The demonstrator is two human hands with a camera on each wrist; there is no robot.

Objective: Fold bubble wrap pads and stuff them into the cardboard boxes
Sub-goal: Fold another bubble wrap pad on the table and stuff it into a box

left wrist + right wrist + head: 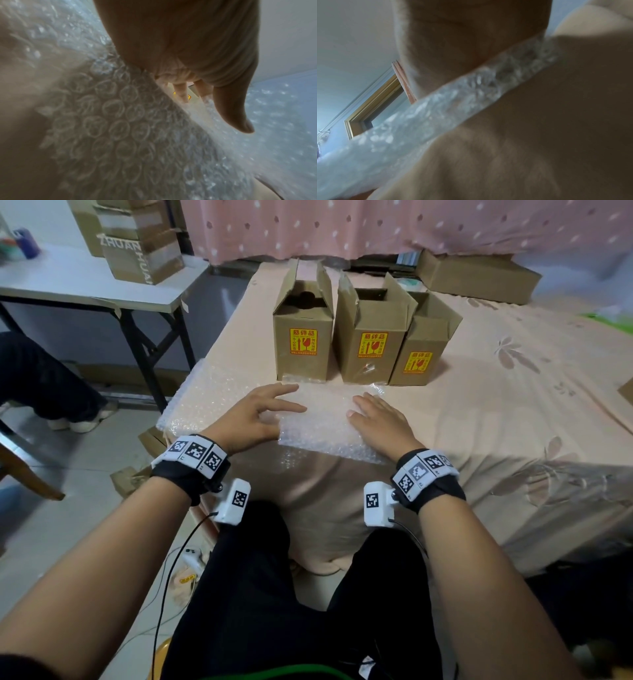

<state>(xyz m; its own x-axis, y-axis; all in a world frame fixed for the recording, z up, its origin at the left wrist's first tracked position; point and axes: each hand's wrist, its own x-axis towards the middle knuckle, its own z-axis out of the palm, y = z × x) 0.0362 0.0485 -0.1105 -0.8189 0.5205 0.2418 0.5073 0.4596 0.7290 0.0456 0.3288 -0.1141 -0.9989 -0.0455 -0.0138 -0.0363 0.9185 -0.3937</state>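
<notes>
Folded bubble wrap pad [325, 426]: lies flat on the bed [513, 392] at its near edge, just before three open cardboard boxes [371, 337]; a further sheet of bubble wrap [202, 398] is spread to its left, partly beneath it.

Right hand [380, 419]: palm down on the pad's right part, fingers straight and together, grip flat, nothing pinched.

Left hand [253, 416]: at the pad's left edge, fingers spread and loosely extended, grip wide, holding nothing; the left wrist view shows the thumb [236, 115] raised off the wrap.

Judgement: the step in hand appears to be flattening the fold. To do it well, keep the right palm as anchor, sweep the left along the crease so the layers align, then fold again narrow enough for a box mouth. Pressing too hard would burst cells; releasing early lets the wrap spring open.

Boxes: the pictures do not show whether any is stuffed.
</notes>
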